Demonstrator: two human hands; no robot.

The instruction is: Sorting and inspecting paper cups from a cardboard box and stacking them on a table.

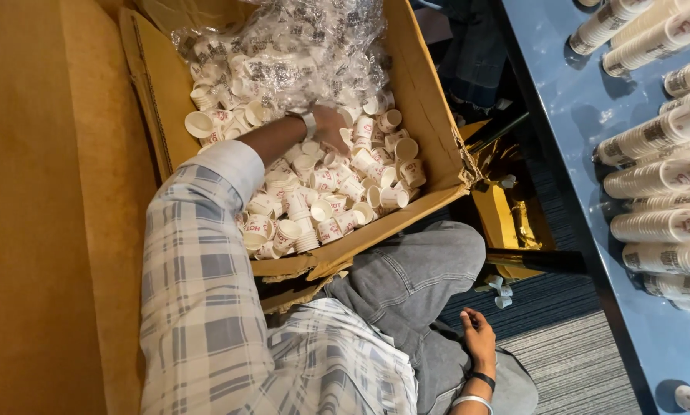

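Nearest to me in the head view is my checked sleeve (207, 292), and past it my left hand (331, 127) is deep in the cardboard box (429, 100). Its grip is half buried among the small paper cups (337, 192), so I cannot tell if the fingers are spread or pinching. Loose cups lie all around and below this grip; the crumpled plastic bag (299, 46) sits just above it. I think a gentle gathering is best, so the thin cups are not crushed. My right hand (479, 338) rests on my knee, fingers loosely open, holding nothing. Far right of it, stacked cups (660, 177) lie on the blue bench (568, 100).
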